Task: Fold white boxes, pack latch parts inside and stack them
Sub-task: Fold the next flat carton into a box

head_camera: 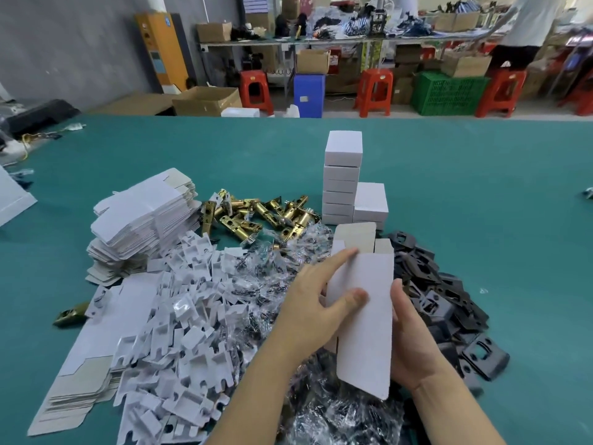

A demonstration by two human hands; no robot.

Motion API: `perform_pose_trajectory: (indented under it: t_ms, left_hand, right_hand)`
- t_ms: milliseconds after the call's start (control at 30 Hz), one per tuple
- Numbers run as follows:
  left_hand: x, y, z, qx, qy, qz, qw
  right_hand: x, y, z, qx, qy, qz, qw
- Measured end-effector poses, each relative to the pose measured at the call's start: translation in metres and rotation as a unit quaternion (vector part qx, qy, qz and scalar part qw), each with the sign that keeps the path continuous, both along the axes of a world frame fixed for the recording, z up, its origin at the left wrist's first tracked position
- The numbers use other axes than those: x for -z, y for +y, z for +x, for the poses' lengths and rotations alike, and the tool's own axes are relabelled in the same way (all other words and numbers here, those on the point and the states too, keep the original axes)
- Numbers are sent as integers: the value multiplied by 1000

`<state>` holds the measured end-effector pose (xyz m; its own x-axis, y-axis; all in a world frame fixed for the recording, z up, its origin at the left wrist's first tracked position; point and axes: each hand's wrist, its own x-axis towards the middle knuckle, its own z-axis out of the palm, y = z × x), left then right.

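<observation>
A flat, unfolded white box blank [365, 319] stands upright between my hands above the parts piles, its grey flaps open at the top. My left hand [316, 305] grips its left edge, thumb across the front and index finger along the upper edge. My right hand [412, 335] holds the right edge from behind, thumb on the rim. Two stacks of closed white boxes [341, 178] stand just beyond. Brass latch bolts [256, 213] lie in a heap to the left of the stacks.
Flat box blanks [144, 216] are piled at left, more [83, 367] at lower left. White plastic inserts [179, 332], clear bagged screws [282, 264] and black strike plates [449, 303] surround my hands on the green table [481, 194]. A lone brass part [70, 314] lies at left.
</observation>
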<state>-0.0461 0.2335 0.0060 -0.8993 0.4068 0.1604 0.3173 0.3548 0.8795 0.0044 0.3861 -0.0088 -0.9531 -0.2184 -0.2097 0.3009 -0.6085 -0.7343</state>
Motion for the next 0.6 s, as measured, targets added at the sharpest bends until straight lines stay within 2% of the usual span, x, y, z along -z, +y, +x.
perform_pose_trajectory:
  t_ms: [300, 600]
  left_hand:
    - [-8, -7, -1, 14, -69, 82, 994]
    - [-18, -2, 0, -34, -39, 79, 996]
  right_hand:
    - [-12, -8, 5, -13, 76, 85, 993]
    - [-14, -11, 9, -47, 108, 31, 993]
